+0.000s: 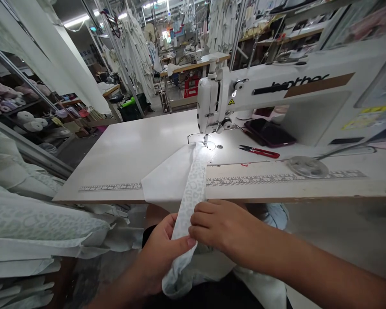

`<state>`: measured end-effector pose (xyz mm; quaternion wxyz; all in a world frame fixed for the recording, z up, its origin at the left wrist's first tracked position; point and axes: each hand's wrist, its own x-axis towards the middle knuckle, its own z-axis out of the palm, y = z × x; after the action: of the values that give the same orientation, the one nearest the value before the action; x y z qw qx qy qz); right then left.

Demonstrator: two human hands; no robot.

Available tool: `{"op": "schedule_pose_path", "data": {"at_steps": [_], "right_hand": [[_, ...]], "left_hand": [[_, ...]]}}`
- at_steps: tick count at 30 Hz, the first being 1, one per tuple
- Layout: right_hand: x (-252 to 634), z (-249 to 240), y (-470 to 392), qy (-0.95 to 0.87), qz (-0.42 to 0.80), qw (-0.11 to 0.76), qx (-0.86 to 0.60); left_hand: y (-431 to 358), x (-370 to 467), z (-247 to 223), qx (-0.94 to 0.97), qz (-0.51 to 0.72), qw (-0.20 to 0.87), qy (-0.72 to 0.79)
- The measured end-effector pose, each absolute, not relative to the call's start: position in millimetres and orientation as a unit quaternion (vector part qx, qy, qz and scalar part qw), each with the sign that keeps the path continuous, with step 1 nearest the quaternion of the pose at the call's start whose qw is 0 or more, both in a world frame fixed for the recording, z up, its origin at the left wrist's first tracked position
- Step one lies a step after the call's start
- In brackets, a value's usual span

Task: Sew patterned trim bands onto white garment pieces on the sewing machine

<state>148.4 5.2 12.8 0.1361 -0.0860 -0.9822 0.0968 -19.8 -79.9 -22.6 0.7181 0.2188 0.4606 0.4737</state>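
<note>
A long folded strip of pale leopard-print fabric [193, 184] runs from under the needle of a white sewing machine [212, 101] down over the table's front edge to my lap. My left hand [162, 249] grips the strip from the left, thumb on top and fingers behind it. Higher up, on the right edge of the strip, my right hand [220, 225] pinches the fabric, with its thumb hidden. Plain white fabric [165, 176] spreads out on the table to the left of the strip. The lower end of the strip curls below my left hand.
Red-handled thread snips [260, 151] and a dark phone-like object [270, 132] lie right of the needle. A round clear magnet-like dish [307, 166] sits over the printed ruler [244, 179]. Heaps of printed fabric [41, 214] hang at the left, beside a metal rail.
</note>
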Motion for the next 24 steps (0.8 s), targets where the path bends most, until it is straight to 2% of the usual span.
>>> {"op": "schedule_pose_path", "data": {"at_steps": [4,7,9,11,14,18,21,24], "right_hand": [[157.9,21.3,2.0,-0.98,0.036,0.181,-0.08],[181.7,8.2,-8.5,-0.961,-0.023,0.255,-0.102],[200.9,-14.2,-18.0,-0.937,-0.045,0.315,-0.142],[216.6,-42.1,-26.9,-0.929,-0.052,0.315,-0.186],[224.2,-76.5,-34.4,-0.914,-0.052,0.338,-0.218],[202.9,-91.9,-33.9,-0.889,-0.042,0.386,-0.241],[182.1,-90.9,-30.9,-0.871,-0.028,0.422,-0.249],[179.0,-86.1,-29.9,-0.871,-0.023,0.424,-0.245]], "left_hand": [[-80.0,-19.1,-7.4,0.221,0.467,0.752,0.408],[-65.4,-21.6,-3.0,0.33,0.417,0.733,0.425],[-41.2,-22.4,-6.6,0.459,0.392,0.616,0.506],[-6.9,-21.2,-14.2,0.595,0.367,0.427,0.573],[48.1,-23.3,-26.5,0.754,0.251,0.21,0.57],[92.0,-58.9,-30.0,0.815,0.046,0.118,0.565],[99.1,-97.8,-23.0,0.803,0.01,0.092,0.589],[98.3,-105.8,-15.7,0.785,0.025,0.055,0.616]]}}
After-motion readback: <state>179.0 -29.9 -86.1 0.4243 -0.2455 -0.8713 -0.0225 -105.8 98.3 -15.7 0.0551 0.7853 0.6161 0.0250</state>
